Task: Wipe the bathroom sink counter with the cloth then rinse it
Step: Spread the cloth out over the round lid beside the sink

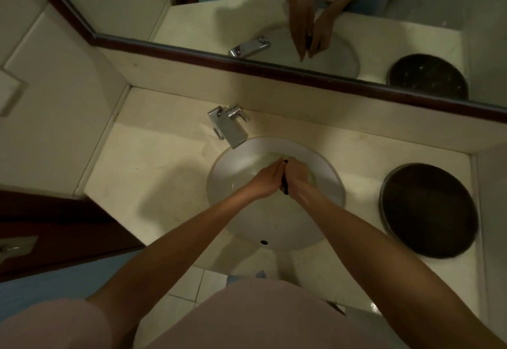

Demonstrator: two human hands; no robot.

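Both my hands meet over the white sink basin [219, 175]. My left hand [263, 181] and my right hand [299, 180] press together palm to palm. A small dark cloth [284, 184] is squeezed between them, and only its thin edge shows. The chrome faucet [231, 127] stands at the back left of the basin, its spout a little left of my fingertips. I see no water stream from it. The cream counter [153, 173] surrounds the basin.
A dark round lid [428, 211] sits in the counter to the right of the basin. A mirror [274, 13] with a dark frame runs along the back wall and reflects my hands. A dark wooden door [55, 228] stands at the left.
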